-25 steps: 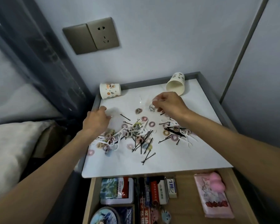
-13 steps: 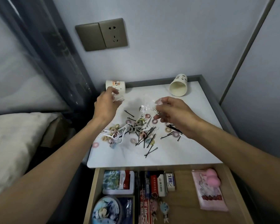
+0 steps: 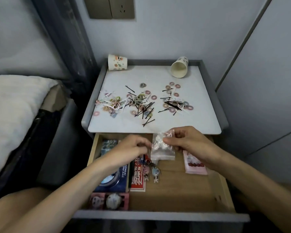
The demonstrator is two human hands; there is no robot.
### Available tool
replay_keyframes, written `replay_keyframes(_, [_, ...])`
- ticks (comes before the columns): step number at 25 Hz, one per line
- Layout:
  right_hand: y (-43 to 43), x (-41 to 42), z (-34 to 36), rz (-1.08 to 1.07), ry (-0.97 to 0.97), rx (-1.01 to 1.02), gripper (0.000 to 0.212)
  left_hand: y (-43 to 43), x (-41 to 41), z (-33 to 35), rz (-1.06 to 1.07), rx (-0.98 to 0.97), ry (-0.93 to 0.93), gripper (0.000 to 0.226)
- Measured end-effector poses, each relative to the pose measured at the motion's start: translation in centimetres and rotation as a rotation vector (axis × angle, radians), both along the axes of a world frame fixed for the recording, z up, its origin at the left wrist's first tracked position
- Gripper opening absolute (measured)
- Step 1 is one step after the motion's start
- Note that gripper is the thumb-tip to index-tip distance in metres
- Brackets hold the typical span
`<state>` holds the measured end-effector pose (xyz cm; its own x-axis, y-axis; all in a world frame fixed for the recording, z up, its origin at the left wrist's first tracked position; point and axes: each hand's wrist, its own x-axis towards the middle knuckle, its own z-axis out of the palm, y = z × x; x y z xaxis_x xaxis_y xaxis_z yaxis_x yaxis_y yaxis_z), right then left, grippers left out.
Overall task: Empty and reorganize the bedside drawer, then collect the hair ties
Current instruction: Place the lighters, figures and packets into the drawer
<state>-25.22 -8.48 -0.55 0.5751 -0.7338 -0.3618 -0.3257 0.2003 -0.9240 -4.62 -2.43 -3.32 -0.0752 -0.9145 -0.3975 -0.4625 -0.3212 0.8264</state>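
Note:
A small clear plastic bag hangs over the open drawer. My right hand pinches its top right edge, and my left hand pinches its left edge with curled fingers. Many small coloured hair ties lie scattered on the white top of the bedside table, mixed with black bobby pins and white plastic picks. A second cluster of hair ties lies to the right.
Two paper cups lie on their sides at the back: a patterned paper cup on the left and a second cup on the right. The drawer holds boxes, a round tin, keychain dolls and a pink packet. A bed borders the left.
Both hands have come back from the table top to above the drawer. They now hold the clear bag between them; before, the left hand was at the left cup.

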Motion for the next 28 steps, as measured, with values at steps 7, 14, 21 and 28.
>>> replay_keyframes(7, [0.9, 0.2, -5.4, 0.022, 0.018, -0.014, 0.016, 0.2, -0.9, -1.7, 0.043, 0.096, 0.128, 0.025])
replay_keyframes(14, [1.8, -0.1, -8.7, -0.057, -0.026, 0.114, 0.011, 0.1, -1.6, -3.7, 0.162, 0.124, 0.144, 0.011])
replay_keyframes(21, [-1.8, -3.4, -12.6, -0.155, 0.615, -0.452, 0.022, -0.3, -1.0, -4.6, 0.166, 0.082, -0.001, 0.009])
replay_keyframes(28, [-2.8, -2.0, -13.7, 0.022, 0.738, -0.628, 0.023, -0.3, -1.4, -4.8, 0.269, 0.174, 0.144, 0.028])
